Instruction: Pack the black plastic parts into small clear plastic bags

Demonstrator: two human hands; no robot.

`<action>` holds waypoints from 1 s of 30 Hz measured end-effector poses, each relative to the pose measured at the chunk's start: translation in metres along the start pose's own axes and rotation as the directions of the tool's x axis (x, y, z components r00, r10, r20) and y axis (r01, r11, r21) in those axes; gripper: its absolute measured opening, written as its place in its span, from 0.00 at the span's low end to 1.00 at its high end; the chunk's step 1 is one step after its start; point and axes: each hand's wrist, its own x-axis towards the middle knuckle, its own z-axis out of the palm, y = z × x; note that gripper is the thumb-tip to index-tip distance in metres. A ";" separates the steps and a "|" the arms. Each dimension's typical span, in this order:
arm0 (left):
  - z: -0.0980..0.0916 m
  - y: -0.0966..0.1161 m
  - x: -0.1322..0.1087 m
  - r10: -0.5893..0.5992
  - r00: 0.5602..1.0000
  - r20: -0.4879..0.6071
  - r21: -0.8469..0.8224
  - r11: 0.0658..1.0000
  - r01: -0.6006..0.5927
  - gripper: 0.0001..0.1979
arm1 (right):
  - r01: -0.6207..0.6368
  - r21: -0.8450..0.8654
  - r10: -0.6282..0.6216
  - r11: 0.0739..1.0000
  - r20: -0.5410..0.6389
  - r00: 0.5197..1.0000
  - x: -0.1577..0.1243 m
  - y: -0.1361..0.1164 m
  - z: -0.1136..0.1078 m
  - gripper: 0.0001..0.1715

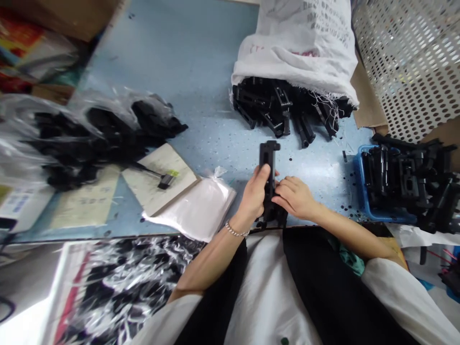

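Near the front edge of the blue table, my left hand (256, 192) is closed around a long black plastic part (266, 155), its thumb laid along the upper face. The part points away from me, with a slot along its length and a wider far end. My right hand (296, 196) presses its bent fingers to the right side of the same part, lower down. Some of its fingertips are hidden, so I cannot tell exactly what they pinch. More black material shows under both hands at the table edge.
A white woven sack (294, 52) spills black parts at the back. To the right, a blue basket (362, 191) is heaped with similar parts, near a perforated crate (413, 72). Leftward lie clear bags (219, 191), a board (158, 191) and bagged black pieces (108, 124).
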 end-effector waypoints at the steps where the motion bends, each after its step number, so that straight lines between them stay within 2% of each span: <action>1: -0.008 -0.002 0.000 0.079 0.997 -0.021 0.041 0.996 -0.078 0.28 | -0.013 0.066 0.011 0.998 0.036 0.999 0.003 0.003 0.004 0.24; 3: -0.033 -0.004 0.003 0.223 0.971 -0.082 0.163 0.965 -0.207 0.35 | -0.064 0.147 0.049 0.987 0.101 0.994 0.014 0.021 0.007 0.22; 5: -0.066 -0.006 0.005 0.289 0.941 -0.177 0.349 0.912 -0.214 0.38 | -0.196 0.106 0.192 0.975 0.047 0.980 0.028 0.056 0.003 0.19; 6: -0.081 -0.008 0.006 0.298 0.926 -0.230 0.450 0.877 -0.171 0.35 | -0.326 0.058 0.330 0.944 -0.064 0.942 0.036 0.078 -0.001 0.18; 7: -0.095 -0.012 0.006 0.300 0.915 -0.271 0.538 0.835 -0.115 0.31 | -0.480 0.023 0.473 0.877 -0.213 0.855 0.043 0.102 -0.006 0.18; 8: -0.104 -0.017 0.004 0.296 0.910 -0.291 0.605 0.794 -0.065 0.27 | -0.554 0.022 0.536 0.833 -0.281 0.796 0.049 0.126 -0.011 0.21; 10: -0.112 -0.034 0.000 0.262 0.931 -0.254 0.680 0.732 -0.021 0.22 | -0.647 0.062 0.625 0.760 -0.345 0.701 0.056 0.169 -0.019 0.23; 11: -0.111 -0.044 -0.003 0.243 0.948 -0.207 0.700 0.713 -0.030 0.22 | -0.673 0.088 0.656 0.734 -0.348 0.670 0.057 0.186 -0.023 0.23; 13: -0.101 -0.062 -0.009 0.239 0.964 -0.113 0.736 0.672 -0.080 0.23 | -0.697 0.136 0.695 0.704 -0.337 0.636 0.052 0.206 -0.028 0.19; 14: -0.095 -0.069 -0.012 0.257 0.963 -0.077 0.761 0.639 -0.109 0.24 | -0.696 0.156 0.701 0.701 -0.326 0.634 0.047 0.209 -0.030 0.17; 16: -0.082 -0.074 -0.016 0.326 0.945 -0.033 0.822 0.547 -0.160 0.24 | -0.677 0.193 0.699 0.711 -0.302 0.648 0.031 0.201 -0.032 0.14; 18: -0.068 -0.069 -0.016 0.397 0.918 -0.005 0.861 0.469 -0.198 0.23 | -0.646 0.229 0.685 0.728 -0.275 0.675 0.013 0.175 -0.030 0.15; 19: -0.061 -0.064 -0.015 0.417 0.909 0.010 0.856 0.466 -0.223 0.23 | -0.626 0.250 0.674 0.739 -0.261 0.691 0.004 0.156 -0.027 0.16; 20: -0.052 -0.058 -0.012 0.421 0.907 0.026 0.826 0.501 -0.257 0.24 | -0.605 0.268 0.661 0.750 -0.246 0.709 -0.005 0.134 -0.023 0.17; 22: -0.033 -0.046 -0.005 0.379 0.923 0.063 0.653 0.684 -0.325 0.28 | -0.533 0.342 0.616 0.774 -0.211 0.759 -0.016 0.086 -0.015 0.19; 24: -0.013 -0.034 0.002 0.289 0.955 0.065 0.336 0.895 -0.294 0.29 | -0.462 0.384 0.545 0.799 -0.140 0.827 -0.021 0.046 -0.010 0.18; 25: -0.005 -0.029 0.004 0.227 0.973 0.051 0.171 0.957 -0.233 0.28 | -0.432 0.373 0.507 0.821 -0.130 0.852 -0.020 0.032 -0.011 0.17; 27: 0.007 -0.021 0.005 0.089 0.996 0.032 -0.047 0.995 -0.087 0.24 | -0.385 0.265 0.442 0.884 -0.201 0.874 -0.014 0.020 -0.017 0.19; 28: 0.009 -0.018 0.003 0.029 0.999 0.036 -0.084 0.996 -0.026 0.22 | -0.361 0.178 0.397 0.915 -0.258 0.881 -0.009 0.021 -0.021 0.21; 30: 0.011 -0.015 -0.005 -0.042 0.997 0.065 -0.046 0.998 0.045 0.21 | -0.288 -0.007 0.271 0.958 -0.317 0.909 0.004 0.032 -0.028 0.24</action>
